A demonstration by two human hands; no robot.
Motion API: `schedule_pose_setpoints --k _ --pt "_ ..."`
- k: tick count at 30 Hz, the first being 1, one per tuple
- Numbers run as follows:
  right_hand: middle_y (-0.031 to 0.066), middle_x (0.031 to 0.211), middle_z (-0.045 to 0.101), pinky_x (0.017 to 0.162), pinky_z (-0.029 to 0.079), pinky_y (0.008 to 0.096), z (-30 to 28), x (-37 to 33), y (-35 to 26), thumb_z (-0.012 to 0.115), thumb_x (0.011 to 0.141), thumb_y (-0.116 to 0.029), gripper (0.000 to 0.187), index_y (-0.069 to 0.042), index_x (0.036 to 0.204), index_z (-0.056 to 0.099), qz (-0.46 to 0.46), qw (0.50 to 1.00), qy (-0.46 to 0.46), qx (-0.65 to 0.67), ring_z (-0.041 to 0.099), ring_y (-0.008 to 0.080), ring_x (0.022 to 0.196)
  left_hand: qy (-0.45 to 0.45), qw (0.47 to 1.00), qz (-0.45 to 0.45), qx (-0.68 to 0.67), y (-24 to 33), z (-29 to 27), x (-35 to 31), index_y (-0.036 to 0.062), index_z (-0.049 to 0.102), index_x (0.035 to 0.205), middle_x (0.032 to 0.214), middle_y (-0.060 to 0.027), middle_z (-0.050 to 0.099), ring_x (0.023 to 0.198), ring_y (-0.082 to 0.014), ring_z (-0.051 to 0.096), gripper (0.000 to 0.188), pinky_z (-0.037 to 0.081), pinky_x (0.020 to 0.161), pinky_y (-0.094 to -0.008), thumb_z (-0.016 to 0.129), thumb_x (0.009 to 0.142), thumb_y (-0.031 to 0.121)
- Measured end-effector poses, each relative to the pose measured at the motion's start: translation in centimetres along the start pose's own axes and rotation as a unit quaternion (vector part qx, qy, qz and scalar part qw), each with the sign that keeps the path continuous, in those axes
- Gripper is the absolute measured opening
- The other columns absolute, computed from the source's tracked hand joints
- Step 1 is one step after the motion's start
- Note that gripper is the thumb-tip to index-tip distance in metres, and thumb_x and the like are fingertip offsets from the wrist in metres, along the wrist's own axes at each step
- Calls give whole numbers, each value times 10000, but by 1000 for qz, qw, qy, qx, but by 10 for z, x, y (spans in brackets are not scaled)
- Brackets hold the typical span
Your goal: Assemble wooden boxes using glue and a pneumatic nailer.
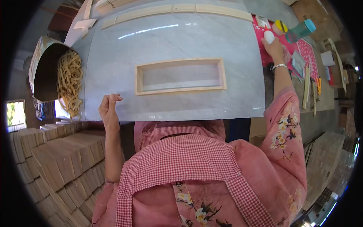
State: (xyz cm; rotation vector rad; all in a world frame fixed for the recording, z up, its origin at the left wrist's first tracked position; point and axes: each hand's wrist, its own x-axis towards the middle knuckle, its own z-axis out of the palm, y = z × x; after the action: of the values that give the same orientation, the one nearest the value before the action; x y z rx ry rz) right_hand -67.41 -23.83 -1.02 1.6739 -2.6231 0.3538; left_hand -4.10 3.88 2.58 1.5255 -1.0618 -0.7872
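Note:
A shallow rectangular wooden frame (181, 90) of pale wood lies in the middle of the grey marbled tabletop (174, 108). The tabletop shows through it. At the far right, my right hand (275, 50) has its fingers closed round a small white bottle (269, 36) with a red tip, above a pink patterned cloth. My left hand (109, 108) is over the table's near left edge, apart from the frame. Its fingers are curled into a pinch, and anything between them is too small to make out.
Beside the bottle stand a yellow-lidded jar (280, 27) and a teal-lidded tumbler (300, 31). Pale wooden strips (181, 8) line the table's far edge. Tan, band-like loops (70, 79) spill from a container (49, 72) at left. Stacked wooden pieces (68, 159) fill the lower left.

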Motion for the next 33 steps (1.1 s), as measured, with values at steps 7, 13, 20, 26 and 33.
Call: schedule_pose_setpoints --k 7,13,20,26,33 --pt "280 1123 694 878 558 469 -2 4 12 771 789 -585 806 81 1205 585 80 983 102 128 694 431 995 72 995 -69 -21 -6 3 -21 55 606 727 680 -26 572 844 -166 585 371 446 877 -280 560 1055 222" --pt "186 1084 636 687 593 291 -65 -111 -53 761 929 -286 514 77 1208 526 -15 809 138 571 690 218 816 21 977 137 160 -13 33 -20 71 738 1048 1212 -79 663 1088 -242 572 290 466 968 -350 837 783 134" --pt "165 1109 613 530 511 284 -63 -276 -141 693 885 -162 457 -18 1290 539 -76 752 -27 655 608 218 761 26 965 181 187 -32 57 -17 66 754 1141 1225 -71 651 1158 -261 522 382 471 970 -354 842 772 113" --pt "132 1194 582 676 555 304 -66 -343 -198 734 817 -135 539 -44 1302 518 -160 745 -170 625 621 245 922 15 970 181 159 -35 55 -18 64 770 1132 1206 -66 650 1175 -257 505 356 479 947 -343 834 784 101" --pt "131 1227 570 888 532 358 -63 -355 -223 778 791 -102 601 -56 1322 498 -215 738 -220 600 599 264 1055 23 966 203 161 -34 55 -19 66 775 1126 1193 -61 648 1167 -258 507 334 481 945 -347 823 797 95"
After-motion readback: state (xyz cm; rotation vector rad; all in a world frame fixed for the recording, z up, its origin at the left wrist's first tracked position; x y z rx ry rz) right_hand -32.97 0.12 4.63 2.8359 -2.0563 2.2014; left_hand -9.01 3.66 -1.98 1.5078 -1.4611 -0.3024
